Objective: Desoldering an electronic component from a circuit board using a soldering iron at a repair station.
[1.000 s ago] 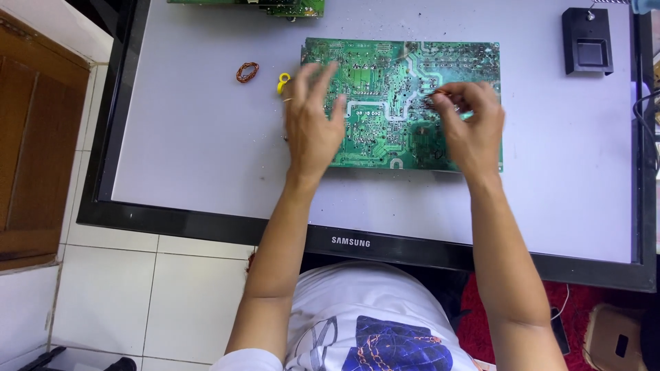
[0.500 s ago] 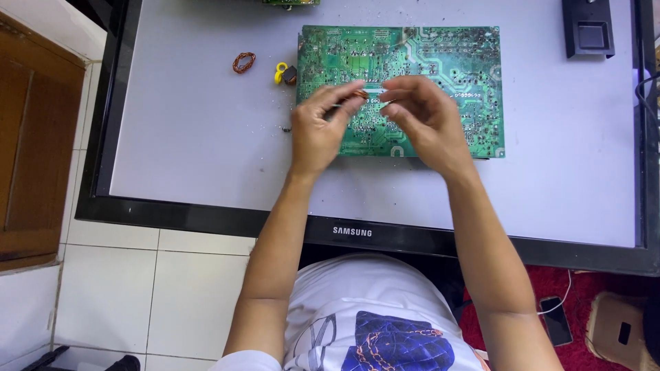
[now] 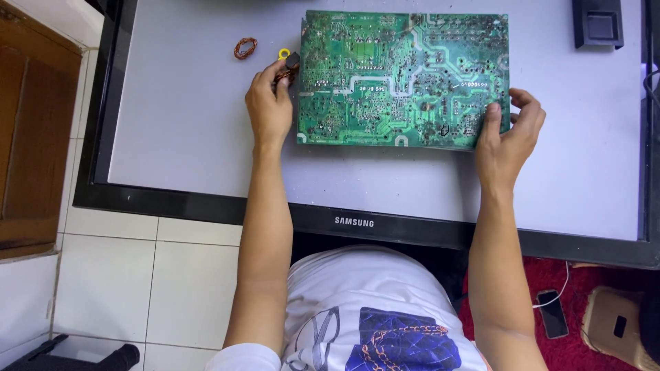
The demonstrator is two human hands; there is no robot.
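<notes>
A large green circuit board (image 3: pixel 402 75) lies solder side up on the grey back of a flat screen panel (image 3: pixel 179 137). My right hand (image 3: pixel 507 137) grips the board's lower right corner, thumb on top. My left hand (image 3: pixel 270 106) rests at the board's left edge, fingers closed around a small dark part with copper winding (image 3: pixel 289 67). A copper wire coil (image 3: pixel 245 48) and a small yellow ring (image 3: pixel 283 53) sit just above my left hand.
A black block-shaped part (image 3: pixel 598 24) stands at the panel's top right. The panel's black frame (image 3: pixel 385 223) runs along the near edge. A wooden cabinet (image 3: pixel 31 130) is at left, white floor tiles below. A phone (image 3: pixel 552 313) lies on red carpet.
Both hands were together over the board's middle; they have spread apart. My right hand has taken the lower right corner, my left has moved to the left edge.
</notes>
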